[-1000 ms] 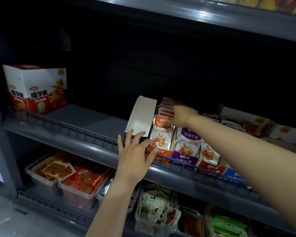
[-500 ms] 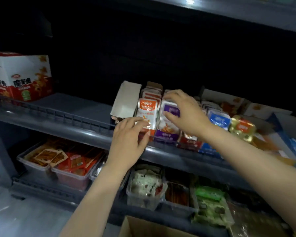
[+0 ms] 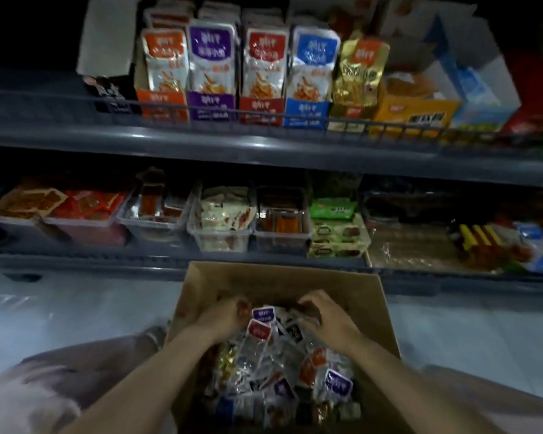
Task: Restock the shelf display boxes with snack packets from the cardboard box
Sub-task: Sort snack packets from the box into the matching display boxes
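We see a brown cardboard box (image 3: pixel 279 280) full of loose packets (image 3: pixel 264 349), silvery with red, purple or black labels. On the dark grey shelf (image 3: pixel 201 145) there are an orange display box (image 3: pixel 162 104), a purple display box (image 3: pixel 212 104), a red display box (image 3: pixel 261 111) and a blue display box (image 3: pixel 306 115), all with white print; the silvery standing packets (image 3: pixel 166 61) in each carry a top band of the same colour. Next come a gold packet (image 3: pixel 361 70) and a yellow box (image 3: pixel 414 111). Lower lies a green packet (image 3: pixel 333 208).
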### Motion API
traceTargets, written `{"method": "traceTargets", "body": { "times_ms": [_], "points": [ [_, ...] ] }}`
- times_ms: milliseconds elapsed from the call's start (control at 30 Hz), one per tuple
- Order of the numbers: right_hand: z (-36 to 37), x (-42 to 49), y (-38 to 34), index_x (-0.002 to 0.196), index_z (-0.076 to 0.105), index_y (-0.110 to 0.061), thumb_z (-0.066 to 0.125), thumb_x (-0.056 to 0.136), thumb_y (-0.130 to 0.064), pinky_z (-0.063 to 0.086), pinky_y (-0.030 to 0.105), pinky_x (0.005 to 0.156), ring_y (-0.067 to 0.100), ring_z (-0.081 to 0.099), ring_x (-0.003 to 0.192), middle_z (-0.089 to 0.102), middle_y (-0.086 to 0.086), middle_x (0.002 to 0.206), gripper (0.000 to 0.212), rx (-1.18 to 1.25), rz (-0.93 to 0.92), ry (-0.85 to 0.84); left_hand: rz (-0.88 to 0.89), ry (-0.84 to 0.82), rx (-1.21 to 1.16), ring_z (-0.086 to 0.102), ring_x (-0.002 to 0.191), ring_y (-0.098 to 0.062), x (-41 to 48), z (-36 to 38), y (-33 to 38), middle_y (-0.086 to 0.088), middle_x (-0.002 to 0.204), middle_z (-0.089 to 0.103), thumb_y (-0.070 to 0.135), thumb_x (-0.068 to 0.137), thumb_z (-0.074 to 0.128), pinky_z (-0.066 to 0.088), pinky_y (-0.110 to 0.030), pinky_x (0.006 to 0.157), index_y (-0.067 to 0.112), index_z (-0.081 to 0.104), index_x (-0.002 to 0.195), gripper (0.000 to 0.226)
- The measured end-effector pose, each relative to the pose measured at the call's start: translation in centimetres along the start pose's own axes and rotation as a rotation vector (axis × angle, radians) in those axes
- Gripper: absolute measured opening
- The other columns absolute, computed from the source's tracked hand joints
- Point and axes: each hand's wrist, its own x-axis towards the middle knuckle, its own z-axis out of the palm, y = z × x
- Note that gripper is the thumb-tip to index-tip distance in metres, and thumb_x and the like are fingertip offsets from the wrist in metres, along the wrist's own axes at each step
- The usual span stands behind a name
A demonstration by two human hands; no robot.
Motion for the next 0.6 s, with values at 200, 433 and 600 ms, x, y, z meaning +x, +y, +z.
{"method": "traceTargets", "body": {
  "times_ms": [200,433,600],
  "points": [
    [7.1,0.2,7.8,0.138,0.038,-0.02,0.068,0.087,-0.035,0.041,0.025,0.097,0.02,0.045,0.126,0.04,-0.001,0.139,0.061,0.268,0.38,-0.206,-0.245,-0.147,-0.074,0.057,0.11,-0.02,1.4,7.0,-7.3,-0.007,0.13,0.057,0.046,0.091,0.053,0.044,-0.025,0.09,0.019,0.041,0.133,0.051],
    [10.5,4.3,14.0,0.136,0.038,-0.02,0.07,0.085,-0.036,0.049,0.036,0.091,0.025,0.049,0.121,0.045,0.009,0.138,0.062,0.541,0.656,-0.069,-0.291,-0.085,-0.127,0.061,0.102,-0.021,4.7,9.4,-8.7,0.002,0.1,0.064,0.024,0.091,0.059,0.044,-0.024,0.083,0.032,0.055,0.087,0.01],
    [12.8,5.9,16.7,0.122,0.045,-0.03,0.069,0.083,-0.037,0.051,0.045,0.094,0.022,0.056,0.11,0.051,0.003,0.13,0.046,0.597,0.662,0.018,-0.417,-0.15,-0.16,0.035,0.136,-0.022,8.5,12.5,-11.8,0.0,0.152,0.033,0.066,0.078,0.056,0.032,-0.033,0.111,0.035,0.031,0.145,0.078]
  ]
}}
